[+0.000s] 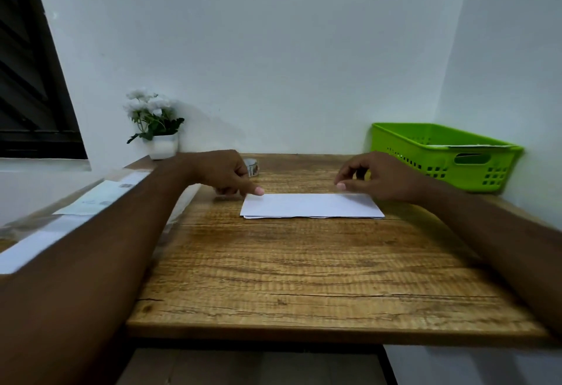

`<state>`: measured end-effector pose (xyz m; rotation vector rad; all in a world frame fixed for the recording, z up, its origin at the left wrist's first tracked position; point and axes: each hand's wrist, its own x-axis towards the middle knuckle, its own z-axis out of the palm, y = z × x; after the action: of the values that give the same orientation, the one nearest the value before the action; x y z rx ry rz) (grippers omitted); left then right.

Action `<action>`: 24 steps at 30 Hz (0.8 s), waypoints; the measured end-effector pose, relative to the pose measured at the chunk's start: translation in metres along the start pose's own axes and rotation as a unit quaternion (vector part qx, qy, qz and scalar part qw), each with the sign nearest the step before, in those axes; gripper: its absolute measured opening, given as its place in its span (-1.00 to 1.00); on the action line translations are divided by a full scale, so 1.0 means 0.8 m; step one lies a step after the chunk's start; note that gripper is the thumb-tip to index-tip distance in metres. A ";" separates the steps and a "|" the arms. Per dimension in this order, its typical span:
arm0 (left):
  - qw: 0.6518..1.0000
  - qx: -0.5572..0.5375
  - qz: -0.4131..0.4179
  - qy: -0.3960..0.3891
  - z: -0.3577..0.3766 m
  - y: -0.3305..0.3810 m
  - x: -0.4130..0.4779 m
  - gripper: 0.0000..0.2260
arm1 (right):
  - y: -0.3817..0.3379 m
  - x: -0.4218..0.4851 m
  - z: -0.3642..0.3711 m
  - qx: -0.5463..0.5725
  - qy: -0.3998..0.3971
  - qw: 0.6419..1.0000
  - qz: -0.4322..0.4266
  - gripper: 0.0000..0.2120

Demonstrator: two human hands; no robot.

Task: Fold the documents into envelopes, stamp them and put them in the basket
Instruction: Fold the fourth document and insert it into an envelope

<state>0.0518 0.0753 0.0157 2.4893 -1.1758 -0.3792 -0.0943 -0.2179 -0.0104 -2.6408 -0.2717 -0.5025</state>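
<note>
A folded white document (310, 205) lies flat on the wooden table (304, 269), near its far middle. My left hand (219, 172) is at the document's far left corner, one straight fingertip pressing on it while the other fingers are curled. My right hand (383, 176) hovers over the far right edge, its thumb tip touching the paper and its fingers loosely bent above. The green plastic basket (441, 153) stands at the far right corner with white paper inside it. A small roll (253, 166), partly hidden behind my left hand, sits near the back edge.
White papers and envelopes (100, 197) lie along the left edge, partly covered by my left forearm. A white pot of white flowers (158, 129) stands at the far left against the wall. Walls close the table at the back and right.
</note>
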 end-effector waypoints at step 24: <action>0.967 0.152 0.158 0.132 0.047 0.064 -0.038 -0.84 | -0.102 -0.004 0.064 -0.198 0.098 0.966 -0.138 -0.69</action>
<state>-0.0168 0.0612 0.0068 2.4334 -1.5771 0.2297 -0.1037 -0.1227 -0.0236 -2.9198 -0.5278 -0.9947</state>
